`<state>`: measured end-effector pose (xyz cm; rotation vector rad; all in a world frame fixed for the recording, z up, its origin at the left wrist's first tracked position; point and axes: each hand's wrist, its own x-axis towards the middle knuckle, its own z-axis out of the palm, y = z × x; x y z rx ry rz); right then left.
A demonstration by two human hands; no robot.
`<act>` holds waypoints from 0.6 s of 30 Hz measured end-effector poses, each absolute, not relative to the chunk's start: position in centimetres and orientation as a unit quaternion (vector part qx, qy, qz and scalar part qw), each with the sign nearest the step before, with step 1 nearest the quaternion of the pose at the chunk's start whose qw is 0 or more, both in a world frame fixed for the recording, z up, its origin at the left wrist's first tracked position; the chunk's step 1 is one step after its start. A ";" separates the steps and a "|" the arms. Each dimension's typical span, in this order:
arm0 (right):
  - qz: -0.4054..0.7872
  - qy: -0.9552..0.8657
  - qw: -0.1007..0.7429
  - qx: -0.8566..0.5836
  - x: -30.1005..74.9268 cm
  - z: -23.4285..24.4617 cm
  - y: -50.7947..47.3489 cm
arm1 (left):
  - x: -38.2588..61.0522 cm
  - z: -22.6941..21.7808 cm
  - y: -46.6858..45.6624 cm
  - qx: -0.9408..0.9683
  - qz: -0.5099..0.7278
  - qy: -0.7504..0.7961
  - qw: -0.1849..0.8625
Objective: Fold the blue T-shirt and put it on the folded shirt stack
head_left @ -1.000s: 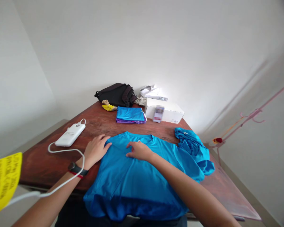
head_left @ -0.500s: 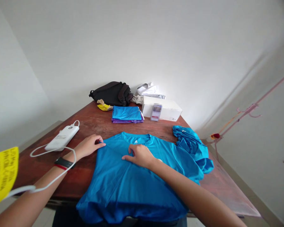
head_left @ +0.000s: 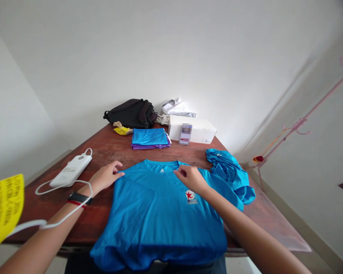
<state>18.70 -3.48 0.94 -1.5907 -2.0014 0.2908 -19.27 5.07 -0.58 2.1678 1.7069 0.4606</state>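
Note:
A bright blue t-shirt (head_left: 160,217) lies flat on the wooden table (head_left: 103,152), collar away from me, with a red-star badge (head_left: 191,196) on its chest. My left hand (head_left: 105,176) holds the shirt's shoulder edge beside the collar with its fingertips. My right hand (head_left: 188,179) is pinched onto the fabric near the collar's other side, just above the badge. The shirt's lower edge hangs near the table's front edge.
A crumpled blue garment (head_left: 228,173) lies right of the shirt. Behind stand a folded blue-and-purple stack (head_left: 150,139), a white box (head_left: 193,129), and a black bag (head_left: 130,113). A white power bank (head_left: 71,171) lies at left, its cable (head_left: 63,186) looping past my left wrist.
My right hand has slid right from the shirt's middle toward the far shoulder, uncovering the badge. My left hand has shifted slightly left. The shirt lies flatter.

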 end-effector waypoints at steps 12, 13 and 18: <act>0.103 -0.683 0.136 -0.710 31.7 -0.9 -0.5 | -18.9 0.2 5.8 0.765 0.185 0.594 0.167; 0.111 -0.682 0.130 -0.711 31.9 -1.0 -0.2 | -18.9 0.2 5.9 0.765 0.180 0.596 0.165; 0.168 -0.691 0.093 -0.697 32.7 -0.7 1.1 | -19.4 0.0 6.4 0.777 0.162 0.588 0.158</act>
